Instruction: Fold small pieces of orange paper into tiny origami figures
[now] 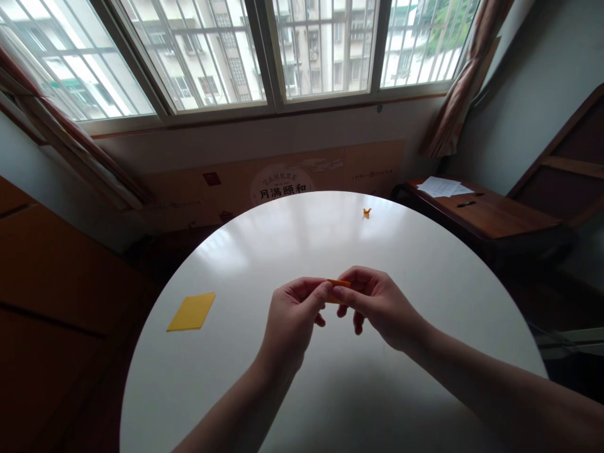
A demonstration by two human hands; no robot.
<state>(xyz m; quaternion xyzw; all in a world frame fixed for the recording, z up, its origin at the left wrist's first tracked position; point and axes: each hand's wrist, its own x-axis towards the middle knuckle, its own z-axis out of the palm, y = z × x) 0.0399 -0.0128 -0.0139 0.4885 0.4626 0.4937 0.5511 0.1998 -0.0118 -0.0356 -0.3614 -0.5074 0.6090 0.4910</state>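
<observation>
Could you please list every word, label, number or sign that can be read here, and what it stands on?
"月满颐和": on the brown panel below the window.
"ANKEE": curved above those characters, first letter unclear.
Panel's other small print and red patch: too small or blurred.
Papers at right: any print unreadable.

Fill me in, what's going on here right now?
A person's left hand and right hand together pinch a small piece of orange paper above a round white table; the hands hide much of its shape. A yellow paper square lies on the table to the left, untouched. Near the far edge stands a small orange origami figure, too small to tell what it represents.
</observation>
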